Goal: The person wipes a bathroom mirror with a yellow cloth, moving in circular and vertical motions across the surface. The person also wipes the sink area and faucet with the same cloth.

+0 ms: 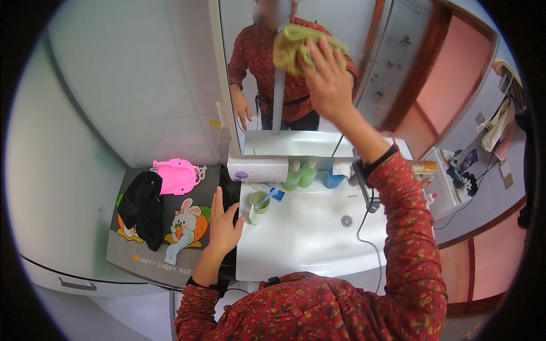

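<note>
My right hand (328, 81) is raised against the mirror (256, 98), holding a folded yellow-green cloth (294, 47) pressed under its fingers. The cloth covers part of my reflection, which shows a red patterned top. My left hand (225, 226) is empty with its fingers spread, above the gap between the white washbasin (264, 255) and the grey mat. Nearest to it on the basin's left rim stands a green cup (260, 202) with a blue toothbrush (268, 197) in it, beside a small white and green tube (254, 215).
Green bottles (292, 177) and a blue bottle (333, 179) stand behind the basin, left of the faucet (367, 192). A white tissue box (260, 169) sits under the mirror. On the grey mat (149, 264) lie a black cloth (143, 209) and a pink plastic tray (175, 177).
</note>
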Available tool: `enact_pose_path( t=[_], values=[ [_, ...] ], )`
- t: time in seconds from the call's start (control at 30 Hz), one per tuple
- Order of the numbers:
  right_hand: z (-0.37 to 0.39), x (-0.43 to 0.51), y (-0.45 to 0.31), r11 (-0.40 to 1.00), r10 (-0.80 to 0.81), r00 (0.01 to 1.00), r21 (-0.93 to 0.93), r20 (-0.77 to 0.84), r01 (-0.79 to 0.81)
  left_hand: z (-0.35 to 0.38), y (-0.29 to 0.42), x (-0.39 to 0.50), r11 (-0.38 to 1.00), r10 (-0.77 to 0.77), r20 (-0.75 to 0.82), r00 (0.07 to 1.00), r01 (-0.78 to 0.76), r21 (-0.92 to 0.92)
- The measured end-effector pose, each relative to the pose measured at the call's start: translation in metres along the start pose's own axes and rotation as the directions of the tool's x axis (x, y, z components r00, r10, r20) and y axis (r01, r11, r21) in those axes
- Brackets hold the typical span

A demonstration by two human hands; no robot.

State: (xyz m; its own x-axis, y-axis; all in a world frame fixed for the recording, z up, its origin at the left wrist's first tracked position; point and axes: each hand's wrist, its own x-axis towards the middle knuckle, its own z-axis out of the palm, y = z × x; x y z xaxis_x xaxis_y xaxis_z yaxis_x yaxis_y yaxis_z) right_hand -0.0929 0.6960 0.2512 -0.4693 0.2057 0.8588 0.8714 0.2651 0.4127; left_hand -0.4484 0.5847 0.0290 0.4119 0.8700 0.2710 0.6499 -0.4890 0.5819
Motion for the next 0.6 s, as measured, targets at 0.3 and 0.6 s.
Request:
enact_pose_path(
  t=[0.3, 0.6],
  values=[
    [0.026, -0.179, -0.086, 0.910, -0.374, 0.756, 0.369, 0.537, 0.189, -0.007, -0.013, -0.013, 1.000, -0.027, 0.004, 1.000, 0.027, 0.008],
    [-0.050, -0.078, 0.054, 0.986, -0.061, 0.968, -0.138, 0.245, 0.098, -0.006, -0.029, -0.028, 0.996, -0.088, -0.013, 0.996, 0.087, -0.036]
  ],
)
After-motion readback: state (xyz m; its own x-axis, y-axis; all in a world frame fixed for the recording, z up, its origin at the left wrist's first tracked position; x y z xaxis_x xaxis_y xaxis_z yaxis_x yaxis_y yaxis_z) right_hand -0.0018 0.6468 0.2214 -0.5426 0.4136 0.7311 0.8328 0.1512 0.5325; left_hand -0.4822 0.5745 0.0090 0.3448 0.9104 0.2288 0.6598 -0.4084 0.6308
